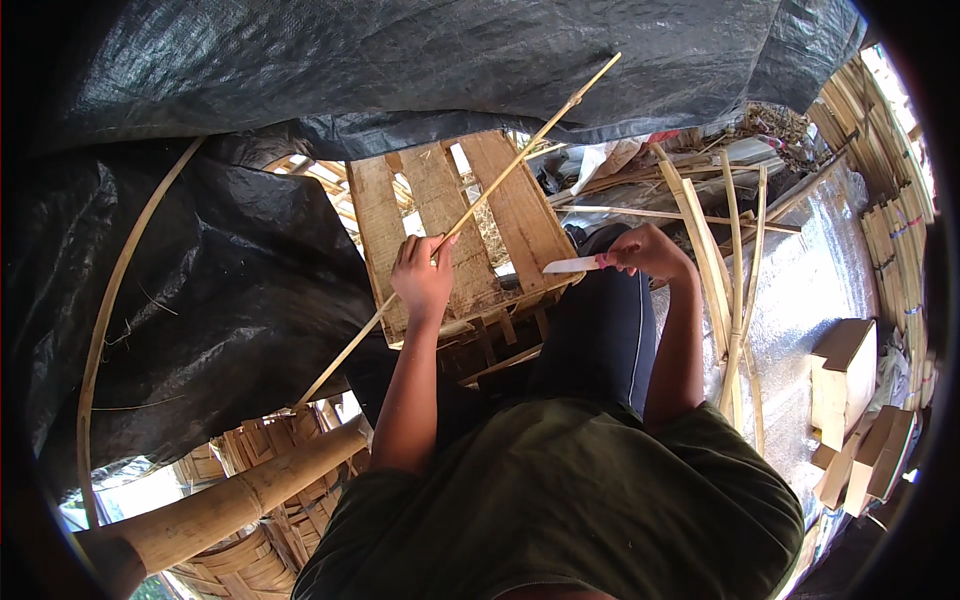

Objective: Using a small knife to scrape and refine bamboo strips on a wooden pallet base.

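My left hand (423, 272) is closed around a long, thin bamboo strip (500, 178). The strip slants from the lower left up to the far right, over a slatted wooden crate (519, 215) in front of my knees. My right hand (650, 252) grips a knife (572, 265) by its pinkish handle, above my right thigh. Its pale blade points left toward the crate's right edge, apart from the strip.
Several split bamboo strips (738, 270) stand at my right beside a silvery sheet (800, 255). Cardboard boxes (842, 380) lie farther right. A thick bamboo pole (235, 497) crosses the lower left, near woven baskets (240, 562). Black tarpaulin (400, 70) hangs ahead and left.
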